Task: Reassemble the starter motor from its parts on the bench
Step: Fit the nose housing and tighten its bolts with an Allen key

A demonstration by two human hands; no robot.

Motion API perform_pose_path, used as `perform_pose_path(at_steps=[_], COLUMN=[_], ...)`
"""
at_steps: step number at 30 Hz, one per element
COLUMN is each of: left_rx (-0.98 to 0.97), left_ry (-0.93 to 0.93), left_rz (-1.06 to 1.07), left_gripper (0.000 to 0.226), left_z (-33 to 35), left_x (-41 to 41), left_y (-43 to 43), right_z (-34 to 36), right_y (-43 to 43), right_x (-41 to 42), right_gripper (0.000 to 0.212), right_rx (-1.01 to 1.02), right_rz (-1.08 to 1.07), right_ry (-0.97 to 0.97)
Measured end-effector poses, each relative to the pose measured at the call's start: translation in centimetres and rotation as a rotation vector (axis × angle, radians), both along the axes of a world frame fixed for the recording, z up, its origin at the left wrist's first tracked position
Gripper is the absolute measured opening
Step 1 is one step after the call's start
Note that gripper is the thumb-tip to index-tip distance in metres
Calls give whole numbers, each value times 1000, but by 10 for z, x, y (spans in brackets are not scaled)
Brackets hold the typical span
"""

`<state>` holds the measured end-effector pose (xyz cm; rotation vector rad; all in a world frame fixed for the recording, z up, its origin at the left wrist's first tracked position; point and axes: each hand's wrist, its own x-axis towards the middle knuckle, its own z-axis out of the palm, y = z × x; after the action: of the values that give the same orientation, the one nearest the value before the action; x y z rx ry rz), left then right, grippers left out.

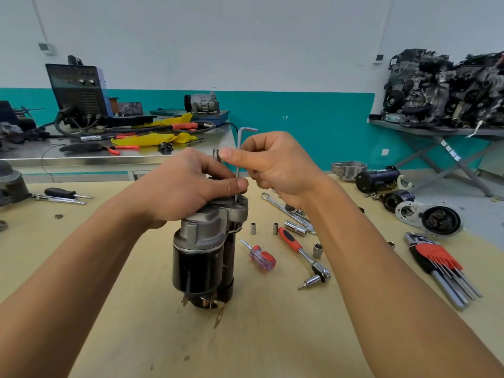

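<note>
— Motors on the bench (136, 296)?
— One starter motor (203, 252), upright, centre. One ratchet (302, 252) and one small screwdriver (261, 257) just right of it; one hex key set (439, 264) further right.
— Hands?
— Left hand (188, 189) grips the motor's top. Right hand (278, 165) pinches one hex key (239, 139), upright, tip at the housing.

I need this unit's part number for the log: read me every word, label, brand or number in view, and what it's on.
No text here can be read.
Starter motor: faint pale marks on the black body, blurred.
Welder: front panel markings too small.
Lift table leg: white stickers, too small.
Engine: white tag, too small.
Hex key, hex key set: no marking shows.
</note>
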<state>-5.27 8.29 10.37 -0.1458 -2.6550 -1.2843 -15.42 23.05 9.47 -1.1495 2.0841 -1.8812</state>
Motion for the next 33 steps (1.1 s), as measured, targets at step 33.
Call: perform_pose_path(at_steps=[33], left_rx=[7], left_ry=[1], left_rz=[9], left_gripper=[31], left_z=[3], left_x=[5], left_y=[5], right_z=[8], right_y=[4], right_x=[7], right_gripper=[15], right_rx=[-37], right_rz=[-86], right_ry=[68])
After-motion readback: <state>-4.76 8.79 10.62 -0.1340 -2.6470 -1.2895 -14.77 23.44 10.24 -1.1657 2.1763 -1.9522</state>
